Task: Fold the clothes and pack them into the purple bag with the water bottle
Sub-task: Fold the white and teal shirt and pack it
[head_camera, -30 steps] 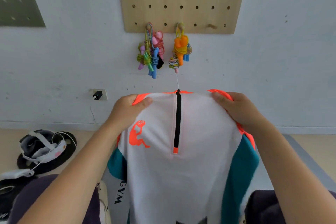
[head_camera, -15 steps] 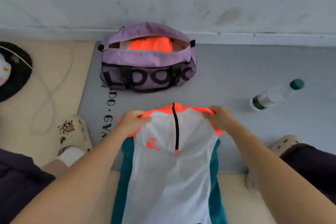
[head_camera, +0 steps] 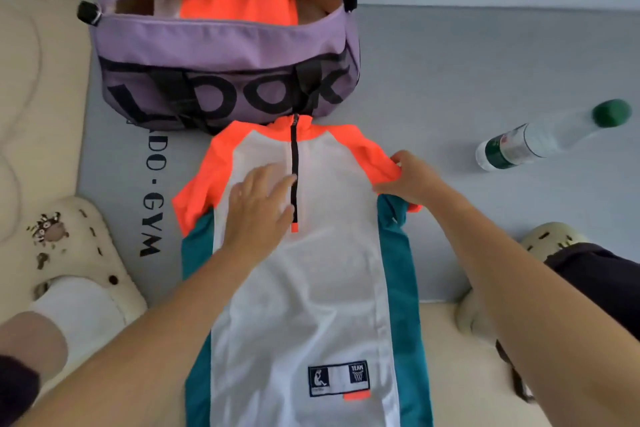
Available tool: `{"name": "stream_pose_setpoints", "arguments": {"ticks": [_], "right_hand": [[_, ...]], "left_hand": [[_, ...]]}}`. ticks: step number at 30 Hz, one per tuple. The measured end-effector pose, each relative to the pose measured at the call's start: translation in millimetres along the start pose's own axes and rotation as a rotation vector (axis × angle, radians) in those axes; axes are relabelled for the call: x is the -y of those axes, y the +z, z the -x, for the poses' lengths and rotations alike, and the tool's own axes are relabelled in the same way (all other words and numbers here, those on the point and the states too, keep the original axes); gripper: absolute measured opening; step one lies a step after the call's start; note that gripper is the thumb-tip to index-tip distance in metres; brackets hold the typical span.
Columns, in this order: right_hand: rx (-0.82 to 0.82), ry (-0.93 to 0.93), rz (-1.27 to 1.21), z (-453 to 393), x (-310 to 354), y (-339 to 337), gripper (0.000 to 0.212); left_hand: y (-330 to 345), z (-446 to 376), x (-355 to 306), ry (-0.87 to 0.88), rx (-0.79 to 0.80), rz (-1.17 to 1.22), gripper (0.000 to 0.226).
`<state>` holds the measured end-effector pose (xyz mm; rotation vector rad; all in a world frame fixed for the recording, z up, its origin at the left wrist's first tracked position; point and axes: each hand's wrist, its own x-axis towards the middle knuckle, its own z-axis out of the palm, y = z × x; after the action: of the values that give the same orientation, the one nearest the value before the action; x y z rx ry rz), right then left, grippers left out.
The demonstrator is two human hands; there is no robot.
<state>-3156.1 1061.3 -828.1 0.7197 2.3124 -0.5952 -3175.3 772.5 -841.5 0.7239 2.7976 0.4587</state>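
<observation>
A thin, smooth sports shirt (head_camera: 311, 288) is spread flat, front up, on a grey gym mat (head_camera: 467, 73); its middle panel is white, the side panels are teal, and the shoulders, short sleeves and collar are bright orange, with a black zip running down from the collar. A small rectangular label is sewn near the hem, at 6 o'clock of the view. The left hand (head_camera: 258, 208) is laid flat on the chest of the shirt with straight, slightly spread fingers, just beside the zip, and nothing is gripped by it. The orange sleeve at 3 o'clock from the zip is pinched by the curled fingers and thumb of the right hand (head_camera: 412, 177). At 12 o'clock from the collar, almost touching it, a soft purple bag (head_camera: 221, 45) of woven fabric with large black letters is placed; its top is unzipped, and a folded orange garment (head_camera: 242, 3) is seen inside. A clear plastic water bottle (head_camera: 540, 139) with a green cap is lying on its side at 2 o'clock, well apart from the shirt. Black letters are printed on the mat, which is bordered by a beige padded floor (head_camera: 38, 97), and a pale wall is met at its far edge. Cream clogs (head_camera: 79, 253) are worn on both feet.
</observation>
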Motion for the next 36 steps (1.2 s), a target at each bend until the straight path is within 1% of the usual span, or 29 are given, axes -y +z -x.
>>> {"name": "stream_pose_setpoints", "arguments": {"ticks": [2, 3, 4, 5, 6, 7, 8, 9, 10, 11, 12, 13, 14, 16, 18, 20, 21, 23, 25, 26, 28, 30, 31, 32, 33, 34, 36], "right_hand": [[0.114, 0.008, 0.174, 3, -8, -5, 0.033], [0.12, 0.011, 0.206, 5, -11, -9, 0.024], [0.055, 0.018, 0.201, 6, -14, -14, 0.016], [-0.078, 0.028, 0.169, 5, -19, -19, 0.007], [-0.28, 0.045, 0.137, 6, -23, -23, 0.006], [-0.5, 0.069, 0.12, 8, -27, -27, 0.013], [-0.677, 0.106, 0.109, 13, -29, -29, 0.018], [-0.791, 0.15, 0.096, 20, -30, -29, 0.026], [-0.834, 0.192, 0.081, 27, -29, -25, 0.037], [-0.826, 0.221, 0.061, 34, -26, -17, 0.048], [-0.797, 0.23, 0.052, 41, -22, -6, 0.057], [-0.761, 0.211, 0.062, 47, -16, 7, 0.061], [-0.728, 0.154, 0.091, 53, -7, 23, 0.062], [-0.637, -0.07, 0.126, 64, 15, 57, 0.057], [-0.478, -0.326, 0.126, 72, 39, 90, 0.059], [-0.306, -0.496, 0.203, 73, 60, 117, 0.067], [-0.255, -0.542, 0.26, 71, 70, 127, 0.073], [-0.216, -0.573, 0.377, 65, 87, 142, 0.084], [-0.206, -0.549, 0.444, 60, 99, 154, 0.096], [-0.201, -0.532, 0.464, 57, 102, 158, 0.102], [-0.216, -0.52, 0.471, 55, 103, 166, 0.109], [-0.258, -0.529, 0.451, 55, 99, 170, 0.111], [-0.277, -0.535, 0.447, 54, 97, 171, 0.111], [-0.287, -0.538, 0.446, 54, 95, 171, 0.112], [-0.289, -0.538, 0.446, 55, 94, 172, 0.111], [-0.284, -0.534, 0.443, 56, 93, 172, 0.111], [-0.26, -0.524, 0.441, 57, 94, 171, 0.11]], "left_hand": [[20, 21, -13, -0.035, 0.194, 0.0, 0.056], [29, 30, -16, -0.075, 0.301, -0.017, 0.06], [37, 37, -17, -0.098, 0.375, -0.038, 0.064], [41, 41, -16, -0.103, 0.412, -0.041, 0.067], [42, 41, -15, -0.103, 0.424, -0.022, 0.068], [41, 41, -14, -0.105, 0.425, 0.012, 0.067], [39, 39, -12, -0.104, 0.425, 0.051, 0.066], [35, 37, -10, -0.106, 0.425, 0.094, 0.065], [31, 37, -8, -0.114, 0.414, 0.141, 0.063], [26, 37, -5, -0.129, 0.375, 0.187, 0.061], [20, 39, -2, -0.146, 0.3, 0.222, 0.059], [15, 42, 1, -0.161, 0.195, 0.233, 0.055], [11, 45, 4, -0.181, 0.073, 0.216, 0.05], [3, 52, 15, -0.288, -0.148, 0.153, 0.044], [-3, 58, 29, -0.502, -0.247, 0.172, 0.047], [-8, 60, 46, -0.713, -0.293, 0.294, 0.053], [-11, 59, 55, -0.791, -0.315, 0.381, 0.055], [-15, 55, 73, -0.92, -0.331, 0.536, 0.06], [-18, 49, 92, -1.004, -0.256, 0.604, 0.066], [-18, 46, 100, -1.025, -0.201, 0.637, 0.064], [-16, 38, 112, -1.013, -0.105, 0.701, 0.046], [-15, 28, 119, -0.97, -0.007, 0.662, 0.032], [-15, 22, 122, -0.948, 0.04, 0.622, 0.03], [-16, 18, 125, -0.929, 0.045, 0.593, 0.029], [-20, 14, 128, -0.915, -0.011, 0.597, 0.025], [-25, 10, 130, -0.916, -0.123, 0.616, 0.021], [-39, 8, 137, -0.96, -0.416, 0.604, 0.012]]}}
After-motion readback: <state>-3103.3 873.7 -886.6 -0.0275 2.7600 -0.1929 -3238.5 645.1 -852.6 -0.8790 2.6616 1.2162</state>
